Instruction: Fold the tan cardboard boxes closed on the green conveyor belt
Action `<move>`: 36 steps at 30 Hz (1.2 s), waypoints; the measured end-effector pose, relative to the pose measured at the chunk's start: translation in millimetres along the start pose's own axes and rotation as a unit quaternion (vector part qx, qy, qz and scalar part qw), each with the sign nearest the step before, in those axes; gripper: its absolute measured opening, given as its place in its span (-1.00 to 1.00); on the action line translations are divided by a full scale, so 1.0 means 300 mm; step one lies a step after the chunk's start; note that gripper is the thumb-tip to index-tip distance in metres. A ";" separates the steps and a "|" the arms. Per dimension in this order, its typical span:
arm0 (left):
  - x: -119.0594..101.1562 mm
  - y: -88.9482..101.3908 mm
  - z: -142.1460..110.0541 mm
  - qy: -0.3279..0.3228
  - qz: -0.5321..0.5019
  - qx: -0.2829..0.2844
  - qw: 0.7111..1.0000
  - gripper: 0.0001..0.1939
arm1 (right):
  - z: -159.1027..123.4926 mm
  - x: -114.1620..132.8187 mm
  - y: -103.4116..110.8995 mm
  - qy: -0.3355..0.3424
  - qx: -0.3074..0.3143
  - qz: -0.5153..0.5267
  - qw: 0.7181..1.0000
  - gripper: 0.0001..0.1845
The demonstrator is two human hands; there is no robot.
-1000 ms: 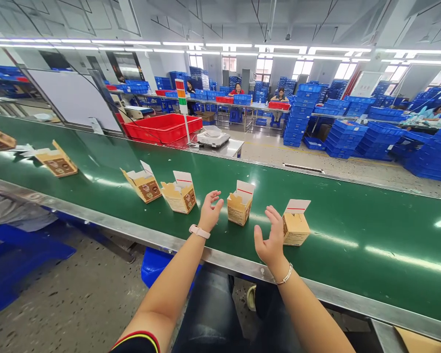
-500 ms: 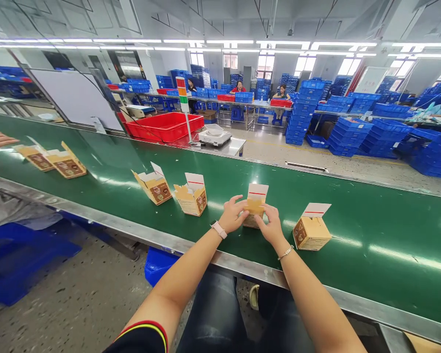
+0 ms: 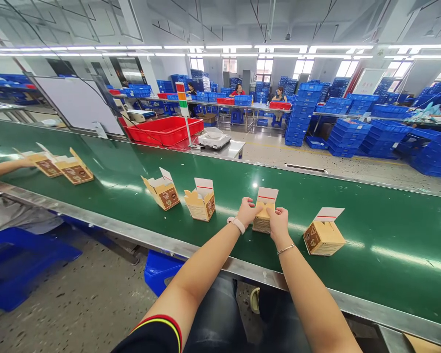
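Note:
My left hand [image 3: 248,212] and my right hand [image 3: 279,224] grip a small kraft-cardboard box [image 3: 262,218] from either side, on the green conveyor belt [image 3: 382,250]. Its white tab with a red line stands up above my fingers. A similar open box [image 3: 324,238] sits just right of my right hand. Two more [image 3: 200,205] stand left of my left hand, and two others lie flatter at the far left. A co-worker's forearm [image 3: 7,168] reaches in beside those.
The belt's steel front edge [image 3: 169,247] runs below my arms, with a blue crate [image 3: 161,271] under it. Behind the belt stand a red crate [image 3: 165,130], a weighing scale [image 3: 213,139] and a signal tower [image 3: 182,98]. Stacked blue crates and seated workers fill the background.
My open, separated hands have closed on the box from both sides. The boxes on the belt have shifted right, and a co-worker's arm has come in at the left.

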State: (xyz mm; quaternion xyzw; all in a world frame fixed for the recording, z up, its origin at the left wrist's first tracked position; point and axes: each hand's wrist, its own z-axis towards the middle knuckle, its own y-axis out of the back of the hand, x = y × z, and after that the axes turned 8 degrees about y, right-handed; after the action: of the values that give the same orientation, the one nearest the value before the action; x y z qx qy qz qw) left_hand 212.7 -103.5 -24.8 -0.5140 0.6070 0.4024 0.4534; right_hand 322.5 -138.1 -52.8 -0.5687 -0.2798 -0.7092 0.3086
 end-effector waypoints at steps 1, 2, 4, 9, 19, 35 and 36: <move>-0.004 -0.006 0.006 0.021 -0.002 0.006 1.000 -0.57 | 0.008 -0.002 0.006 -0.013 -0.002 0.002 1.000 -0.66; -0.009 -0.013 0.010 0.040 -0.001 0.015 0.999 -0.54 | 0.015 -0.004 0.012 -0.025 -0.005 0.003 1.000 -0.64; -0.017 -0.031 0.014 0.068 0.006 0.033 0.997 -0.52 | 0.024 -0.003 0.028 -0.042 -0.005 0.004 0.999 -0.62; -0.032 -0.062 -0.027 0.055 0.020 0.037 0.998 -0.62 | 0.014 0.006 0.078 -0.057 0.002 0.005 0.998 -0.64; 0.048 0.259 -0.212 -0.201 -0.069 -0.219 0.952 -0.75 | -0.183 0.107 0.131 0.253 -0.093 -0.104 0.957 -0.51; 0.308 0.513 -0.218 -0.231 -0.057 -0.352 0.905 -0.69 | -0.139 0.106 0.267 0.304 0.116 -0.528 0.785 -0.34; 0.323 0.504 -0.222 -0.227 -0.057 -0.345 0.909 -0.69 | -0.136 0.110 0.267 0.301 0.118 -0.532 0.783 -0.32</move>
State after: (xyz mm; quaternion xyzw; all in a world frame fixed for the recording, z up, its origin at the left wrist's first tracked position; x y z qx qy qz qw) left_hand 48.1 -169.8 -97.2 -0.5671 0.2808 0.6658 0.3952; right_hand 351.9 -224.7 -24.8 -0.0463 -0.5123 -0.8574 0.0161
